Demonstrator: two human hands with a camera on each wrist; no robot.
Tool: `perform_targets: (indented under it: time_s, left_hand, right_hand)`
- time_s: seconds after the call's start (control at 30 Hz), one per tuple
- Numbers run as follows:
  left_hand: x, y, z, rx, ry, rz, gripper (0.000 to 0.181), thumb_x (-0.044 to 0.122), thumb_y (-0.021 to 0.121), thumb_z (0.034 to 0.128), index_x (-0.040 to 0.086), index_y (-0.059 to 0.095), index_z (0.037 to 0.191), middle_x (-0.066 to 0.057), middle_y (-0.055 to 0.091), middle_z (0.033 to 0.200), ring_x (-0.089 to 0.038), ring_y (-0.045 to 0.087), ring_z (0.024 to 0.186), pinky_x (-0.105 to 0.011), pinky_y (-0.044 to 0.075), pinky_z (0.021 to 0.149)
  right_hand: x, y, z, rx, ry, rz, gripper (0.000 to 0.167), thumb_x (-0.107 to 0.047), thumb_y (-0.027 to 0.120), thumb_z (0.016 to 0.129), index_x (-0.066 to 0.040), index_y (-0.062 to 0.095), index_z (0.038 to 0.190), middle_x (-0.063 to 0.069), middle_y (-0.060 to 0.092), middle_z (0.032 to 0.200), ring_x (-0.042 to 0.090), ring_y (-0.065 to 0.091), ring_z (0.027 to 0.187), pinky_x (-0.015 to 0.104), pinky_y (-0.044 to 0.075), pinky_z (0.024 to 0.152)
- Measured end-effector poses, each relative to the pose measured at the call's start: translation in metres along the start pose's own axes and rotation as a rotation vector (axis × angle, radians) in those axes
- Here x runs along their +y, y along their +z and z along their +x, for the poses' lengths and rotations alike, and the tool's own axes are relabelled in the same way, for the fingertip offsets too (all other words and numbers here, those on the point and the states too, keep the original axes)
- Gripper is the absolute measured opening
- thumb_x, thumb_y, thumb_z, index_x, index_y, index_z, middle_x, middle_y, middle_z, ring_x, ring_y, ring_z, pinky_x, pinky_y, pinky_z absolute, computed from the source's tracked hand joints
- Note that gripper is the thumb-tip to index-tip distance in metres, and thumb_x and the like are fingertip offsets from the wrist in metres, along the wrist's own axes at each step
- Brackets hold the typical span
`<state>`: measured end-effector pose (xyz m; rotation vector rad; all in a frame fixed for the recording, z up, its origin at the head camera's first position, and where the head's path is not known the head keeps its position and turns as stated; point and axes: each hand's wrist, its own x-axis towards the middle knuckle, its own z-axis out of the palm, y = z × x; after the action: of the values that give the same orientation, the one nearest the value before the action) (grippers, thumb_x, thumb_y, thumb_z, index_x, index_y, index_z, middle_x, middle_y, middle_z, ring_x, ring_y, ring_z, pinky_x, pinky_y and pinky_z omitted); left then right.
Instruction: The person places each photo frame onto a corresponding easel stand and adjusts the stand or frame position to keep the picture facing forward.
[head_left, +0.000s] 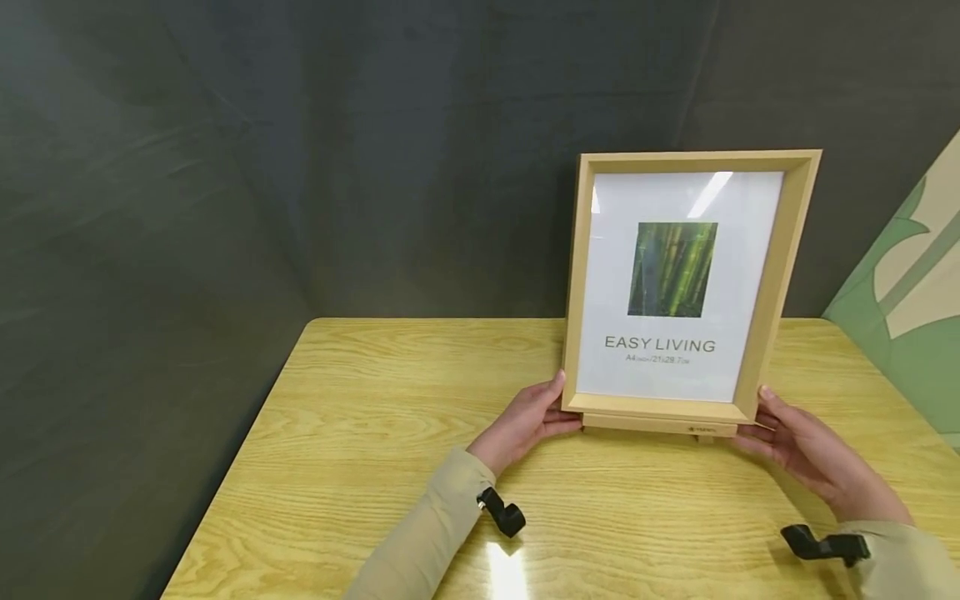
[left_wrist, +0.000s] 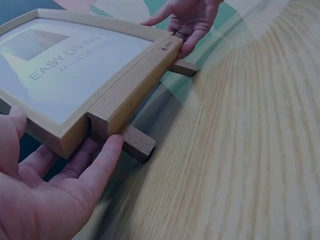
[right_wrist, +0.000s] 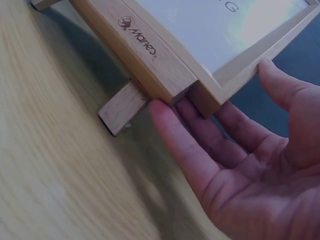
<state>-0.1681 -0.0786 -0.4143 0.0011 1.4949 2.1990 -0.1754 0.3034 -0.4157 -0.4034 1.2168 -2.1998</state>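
Observation:
A light wooden picture frame [head_left: 671, 275], with a bamboo picture and the words EASY LIVING, leans back on a small wooden tabletop easel [head_left: 637, 423]. My left hand [head_left: 525, 419] grips the frame's lower left corner, thumb at the side edge, other fingers behind and beneath. At the lower right corner, my right hand [head_left: 802, 450] holds it the same way. In the left wrist view, a fingertip touches the end of the easel's ledge [left_wrist: 135, 90]. A short easel foot [right_wrist: 122, 107] stands on the table beside the right hand. The easel's back is hidden.
The wood-grain table [head_left: 390, 400] runs back to a dark curtain [head_left: 420, 167]. A green and beige leaf-patterned panel [head_left: 922, 333] borders the right side. A black wrist camera mount sits on each sleeve.

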Motion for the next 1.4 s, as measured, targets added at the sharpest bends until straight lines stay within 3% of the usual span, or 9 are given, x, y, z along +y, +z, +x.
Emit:
perform_targets:
  time_s: [0.23, 0.7, 1.0, 1.23, 1.4]
  left_hand:
    - [0.006, -0.014, -0.006, -0.02, 0.016, -0.003, 0.061, 0.047, 0.049, 0.0962, -0.002, 0.052, 0.132, -0.021, 0.062, 0.117, -0.034, 0.059, 0.11, -0.04, 0.049, 0.092]
    - [0.019, -0.057, -0.026, -0.024, 0.024, 0.02, 0.064, 0.049, 0.049, 0.0962, -0.002, 0.048, 0.135, -0.023, 0.057, 0.123, -0.034, 0.057, 0.114, -0.043, 0.046, 0.095]
    - [0.025, -0.084, -0.044, 0.015, 0.043, 0.033, 0.064, 0.049, 0.047, 0.097, 0.0, 0.045, 0.138, -0.024, 0.054, 0.127, -0.035, 0.056, 0.115, -0.043, 0.047, 0.095]
    - [0.028, -0.099, -0.057, 0.009, 0.053, 0.053, 0.065, 0.048, 0.045, 0.0979, -0.002, 0.042, 0.139, -0.025, 0.052, 0.129, -0.035, 0.053, 0.118, -0.042, 0.046, 0.096]
    - [0.034, -0.113, -0.073, 0.052, 0.064, 0.099, 0.069, 0.05, 0.043, 0.0983, -0.004, 0.038, 0.14, -0.027, 0.051, 0.13, -0.036, 0.053, 0.118, -0.042, 0.047, 0.094]
  right_hand:
    - [0.004, 0.014, 0.009, 0.082, 0.01, -0.062, 0.042, -0.02, 0.024, 0.107, -0.017, 0.063, 0.122, 0.004, 0.063, 0.118, 0.022, 0.062, 0.106, 0.041, 0.048, 0.091]
    - [0.019, 0.05, 0.043, 0.198, 0.043, -0.21, 0.029, -0.026, 0.035, 0.105, -0.021, 0.062, 0.115, 0.002, 0.064, 0.112, 0.018, 0.064, 0.103, 0.039, 0.049, 0.089]
    - [0.032, 0.074, 0.067, 0.273, 0.077, -0.271, 0.03, -0.033, 0.04, 0.103, -0.01, 0.052, 0.12, 0.002, 0.063, 0.11, 0.017, 0.063, 0.102, 0.037, 0.049, 0.09]
    - [0.041, 0.087, 0.078, 0.295, 0.087, -0.263, 0.034, -0.034, 0.042, 0.103, -0.004, 0.051, 0.117, 0.004, 0.063, 0.108, 0.018, 0.063, 0.1, 0.037, 0.05, 0.09]
    - [0.054, 0.099, 0.092, 0.293, 0.107, -0.247, 0.044, -0.037, 0.043, 0.102, 0.002, 0.045, 0.122, 0.007, 0.061, 0.11, 0.02, 0.062, 0.102, 0.038, 0.049, 0.091]
